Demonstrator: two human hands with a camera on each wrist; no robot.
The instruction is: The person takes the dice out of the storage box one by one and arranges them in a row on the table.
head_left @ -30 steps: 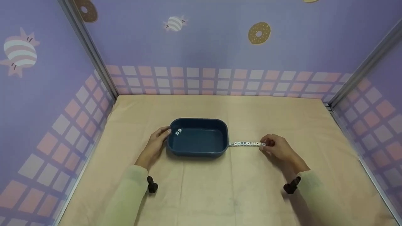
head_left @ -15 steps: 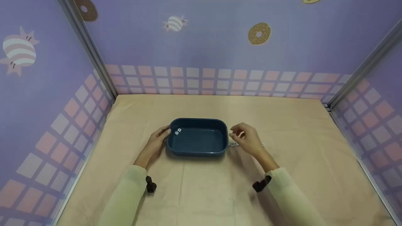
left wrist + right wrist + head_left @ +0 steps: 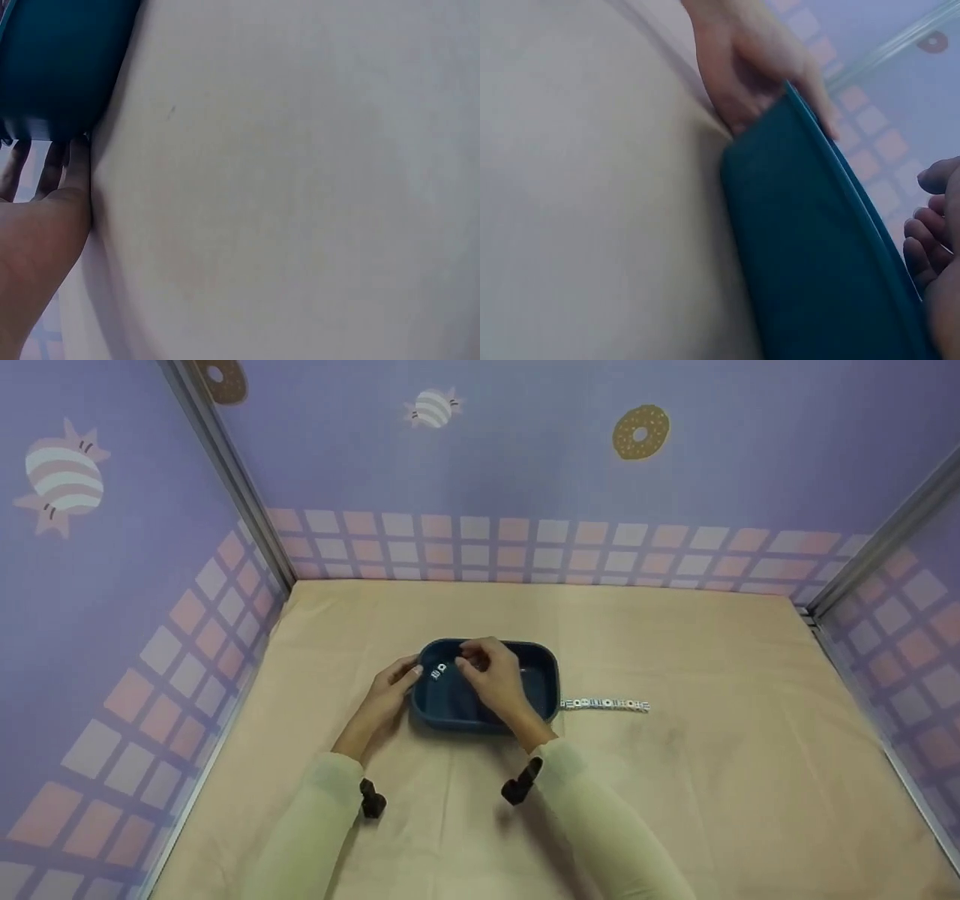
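Observation:
A dark blue rectangular tray (image 3: pixel 450 725) stands on the cloth. My left hand (image 3: pixel 382 697) holds its left end, thumb on the rim and fingers along the outer wall; the left wrist view shows those fingers (image 3: pixel 75 169) against the tray. Inside, near the left end, lie two small white tiles (image 3: pixel 438 671) with dark marks. Over the middle of the tray hovers my right hand (image 3: pixel 495 679), fingers loosely bent, just right of the tiles. In the right wrist view its fingertips (image 3: pixel 915 253) appear above the rim, nothing between them.
A straight row of several similar white tiles (image 3: pixel 606 704) runs rightward from the tray's right end. Beige cloth (image 3: pixel 675 780) covers the table. Patterned purple walls (image 3: pixel 525 450) close off the back and both sides.
My right hand has left the far end of the tile row and moved left, past the tray's right rim, to above its interior. The left hand keeps its hold.

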